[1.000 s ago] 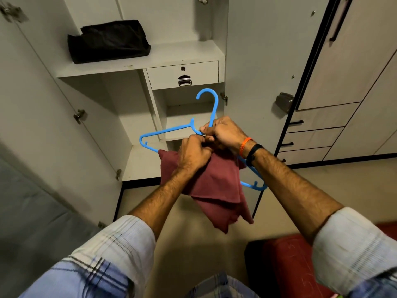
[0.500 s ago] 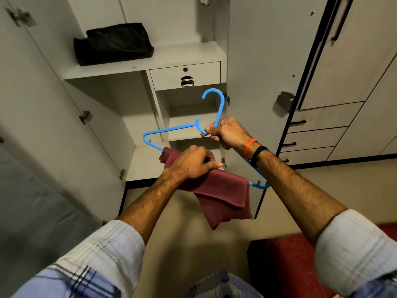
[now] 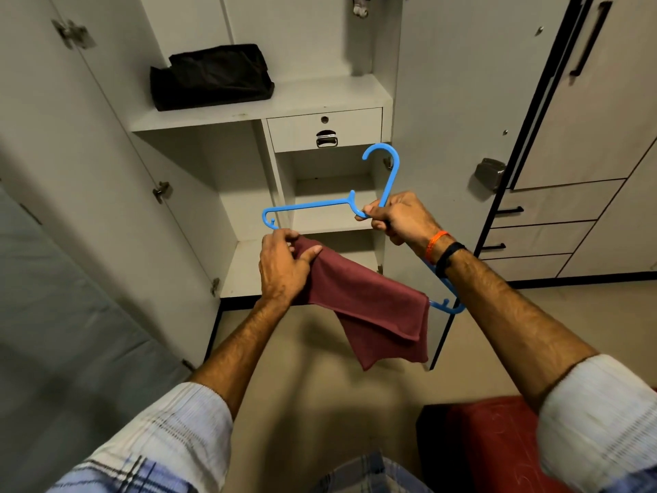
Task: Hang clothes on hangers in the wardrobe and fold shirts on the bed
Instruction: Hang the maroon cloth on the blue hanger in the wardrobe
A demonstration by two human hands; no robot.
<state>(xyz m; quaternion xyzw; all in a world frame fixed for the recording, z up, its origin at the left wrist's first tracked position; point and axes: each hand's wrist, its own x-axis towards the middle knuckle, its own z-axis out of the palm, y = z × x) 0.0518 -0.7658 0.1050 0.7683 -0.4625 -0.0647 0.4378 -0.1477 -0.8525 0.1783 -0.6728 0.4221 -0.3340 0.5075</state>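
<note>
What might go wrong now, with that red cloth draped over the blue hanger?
The maroon cloth is bunched toward one end of the blue hanger under the left hand, so it may slide off once released. The right hand holds the hanger tilted, which could help the cloth slip.

- The hanger (image 3: 309, 207) in my right hand (image 3: 398, 218) is smooth, glossy blue plastic.
- The maroon cloth (image 3: 369, 307) in my left hand (image 3: 284, 268) is soft, matt fabric.
- The wardrobe (image 3: 320, 97) looks like matt laminate; its drawer handle (image 3: 326, 139) is shiny metal.
</note>
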